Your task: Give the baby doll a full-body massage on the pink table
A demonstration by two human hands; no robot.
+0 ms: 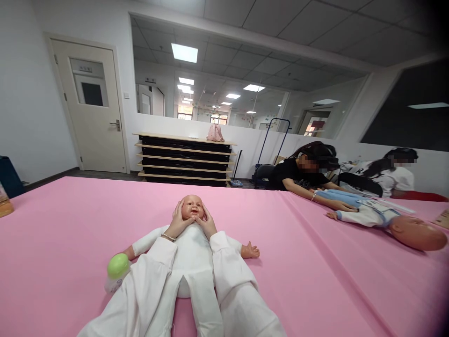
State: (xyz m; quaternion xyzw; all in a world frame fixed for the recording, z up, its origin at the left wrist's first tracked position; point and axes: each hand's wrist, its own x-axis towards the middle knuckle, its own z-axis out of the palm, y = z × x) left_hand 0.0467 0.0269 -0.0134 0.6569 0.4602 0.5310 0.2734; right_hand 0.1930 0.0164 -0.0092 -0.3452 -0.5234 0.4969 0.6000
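Note:
On its back on the pink-covered table, a baby doll (pixel 193 255) with a white cloth body lies with its head away from me and its arms spread. My left hand (pixel 177 221) curves round one side of the doll's head, and my right hand (pixel 209 222) round the other. Both thumbs meet near the chin; the fingers lie along the cheeks and temples. My white sleeves cover part of the doll's arms. Beside my left forearm stands a bottle with a green cap (pixel 118 266), close to one doll hand and partly hidden by the sleeve.
At the right, a person in a black shirt (pixel 298 175) reaches over a second doll (pixel 379 213) in blue and white clothes. Another person (pixel 396 173) sits farther right. A shelf-like stack (pixel 185 159) with a pink backpack (pixel 215 133) stands behind the table. A container (pixel 4 201) stands at the left edge.

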